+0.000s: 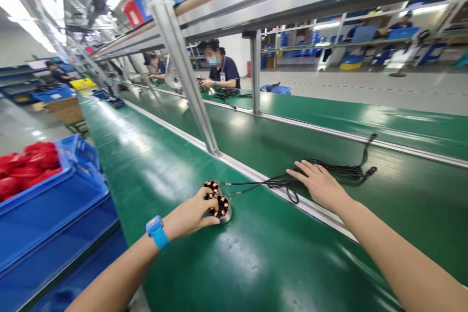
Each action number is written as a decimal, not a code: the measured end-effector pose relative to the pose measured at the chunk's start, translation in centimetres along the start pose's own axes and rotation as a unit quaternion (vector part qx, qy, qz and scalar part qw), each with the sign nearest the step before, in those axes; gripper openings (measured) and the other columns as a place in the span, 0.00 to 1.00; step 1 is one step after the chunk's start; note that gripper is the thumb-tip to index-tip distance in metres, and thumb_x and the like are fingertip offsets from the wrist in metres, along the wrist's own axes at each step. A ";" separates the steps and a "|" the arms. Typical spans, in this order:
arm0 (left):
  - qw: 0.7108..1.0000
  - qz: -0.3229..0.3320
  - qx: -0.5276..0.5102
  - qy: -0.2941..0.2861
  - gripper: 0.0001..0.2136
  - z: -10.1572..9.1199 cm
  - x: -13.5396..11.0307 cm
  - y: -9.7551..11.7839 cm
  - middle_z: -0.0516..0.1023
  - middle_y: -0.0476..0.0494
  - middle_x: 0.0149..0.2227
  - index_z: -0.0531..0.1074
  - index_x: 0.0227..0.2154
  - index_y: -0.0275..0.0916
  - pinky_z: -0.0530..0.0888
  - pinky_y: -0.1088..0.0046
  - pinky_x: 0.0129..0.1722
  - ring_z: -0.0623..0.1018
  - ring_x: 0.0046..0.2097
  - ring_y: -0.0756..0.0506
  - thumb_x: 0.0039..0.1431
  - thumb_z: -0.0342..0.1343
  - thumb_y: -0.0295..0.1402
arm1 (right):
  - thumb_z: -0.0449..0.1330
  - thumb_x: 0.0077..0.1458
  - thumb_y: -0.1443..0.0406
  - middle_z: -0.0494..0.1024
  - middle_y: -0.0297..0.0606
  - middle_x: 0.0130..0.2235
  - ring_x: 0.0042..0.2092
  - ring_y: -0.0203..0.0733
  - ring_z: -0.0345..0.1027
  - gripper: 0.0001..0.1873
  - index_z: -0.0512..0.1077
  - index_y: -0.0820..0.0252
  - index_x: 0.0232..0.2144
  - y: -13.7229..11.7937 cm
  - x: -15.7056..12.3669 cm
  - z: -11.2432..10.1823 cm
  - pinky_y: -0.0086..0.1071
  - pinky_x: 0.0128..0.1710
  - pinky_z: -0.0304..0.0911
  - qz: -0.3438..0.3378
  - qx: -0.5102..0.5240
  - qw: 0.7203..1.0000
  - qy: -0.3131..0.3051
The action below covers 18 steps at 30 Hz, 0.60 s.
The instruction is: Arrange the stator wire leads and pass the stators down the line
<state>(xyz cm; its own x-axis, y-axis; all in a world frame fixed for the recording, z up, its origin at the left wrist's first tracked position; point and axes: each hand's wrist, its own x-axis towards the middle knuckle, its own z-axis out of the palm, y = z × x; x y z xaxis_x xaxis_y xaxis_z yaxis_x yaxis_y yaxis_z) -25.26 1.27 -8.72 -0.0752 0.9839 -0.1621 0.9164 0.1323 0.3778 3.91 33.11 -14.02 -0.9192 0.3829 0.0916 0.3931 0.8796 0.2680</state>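
Gripping two round motor stators at our 11 o'clock, our left hand curls around their rims; dense, rigid, windings fragile. Farther, at 1 o'clock, our right hand lies spread on limp black cables.

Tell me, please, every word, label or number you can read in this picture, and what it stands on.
None can be read.
Badge on the co-worker across the belt: too small and blurred.
Blue wristband on the left hand: no text shows.
Blue crate: no label shows.
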 end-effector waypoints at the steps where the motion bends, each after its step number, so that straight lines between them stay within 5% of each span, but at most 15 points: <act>1: 1.000 -0.014 -0.009 -0.008 0.16 0.0 -0.6 -0.1 0.64 0.39 0.54 0.75 0.41 0.42 0.77 0.61 0.51 0.76 0.49 0.39 0.66 0.59 0.50 | 0.46 0.53 0.82 0.67 0.45 0.66 0.69 0.54 0.57 0.36 0.73 0.54 0.58 -0.9 0.6 0.0 0.53 0.63 0.59 -0.028 0.012 1.000 0.002; 5: 0.998 -0.059 -0.006 -0.032 0.20 -0.1 -1.4 -0.5 0.63 0.38 0.56 0.75 0.37 0.39 0.77 0.60 0.45 0.78 0.44 0.38 0.62 0.63 0.53 | 0.56 0.58 0.69 0.80 0.47 0.40 0.46 0.51 0.75 0.09 0.74 0.62 0.39 -0.8 -0.5 -2.0 0.47 0.56 0.66 -0.062 0.030 0.997 -0.041; 8: 0.998 -0.049 -0.005 -0.035 0.18 -0.2 -1.4 -1.1 0.65 0.40 0.56 0.75 0.36 0.40 0.76 0.63 0.44 0.78 0.43 0.40 0.62 0.62 0.51 | 0.52 0.65 0.61 0.79 0.46 0.37 0.35 0.50 0.75 0.13 0.70 0.61 0.47 3.5 -4.0 -4.8 0.39 0.33 0.67 0.094 0.036 0.980 -0.169; 10: 0.998 -0.041 -0.002 -0.039 0.17 -0.3 -1.3 -1.6 0.66 0.42 0.55 0.75 0.36 0.41 0.76 0.65 0.43 0.79 0.41 0.42 0.62 0.62 0.50 | 0.49 0.68 0.58 0.79 0.47 0.35 0.32 0.51 0.74 0.15 0.68 0.59 0.50 7.0 -6.5 -6.6 0.38 0.27 0.63 0.237 0.016 0.948 -0.213; 12: 0.999 -0.029 0.008 -0.041 0.16 -0.4 -1.2 -2.0 0.66 0.42 0.57 0.75 0.35 0.41 0.76 0.66 0.42 0.79 0.43 0.41 0.62 0.61 0.50 | 0.51 0.68 0.58 0.78 0.51 0.35 0.35 0.55 0.74 0.15 0.69 0.62 0.48 10.0 -8.2 -7.7 0.42 0.31 0.64 0.291 -0.051 0.939 -0.176; 14: 0.999 -0.016 0.017 -0.044 0.15 -0.5 -1.1 -2.2 0.65 0.43 0.60 0.75 0.33 0.41 0.75 0.67 0.45 0.78 0.49 0.39 0.63 0.61 0.49 | 0.53 0.66 0.59 0.77 0.56 0.39 0.42 0.61 0.74 0.16 0.72 0.65 0.47 11.7 -8.6 -7.6 0.49 0.40 0.65 0.273 -0.107 0.948 -0.121; 18: 0.998 -0.017 0.025 -0.049 0.13 -0.8 -0.9 -1.9 0.65 0.44 0.61 0.76 0.33 0.41 0.76 0.69 0.46 0.78 0.51 0.39 0.61 0.64 0.46 | 0.52 0.66 0.58 0.72 0.51 0.60 0.55 0.59 0.71 0.24 0.71 0.56 0.61 11.3 -6.6 -3.8 0.46 0.48 0.66 0.192 -0.033 0.973 -0.121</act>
<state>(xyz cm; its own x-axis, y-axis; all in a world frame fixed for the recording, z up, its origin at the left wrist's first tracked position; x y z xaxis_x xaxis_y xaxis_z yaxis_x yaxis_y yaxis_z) -27.26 0.23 -8.61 -0.0696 0.9622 -0.2632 0.9330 0.1561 0.3242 14.33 39.49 -7.96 -0.6700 0.7418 -0.0286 0.6966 0.6416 0.3211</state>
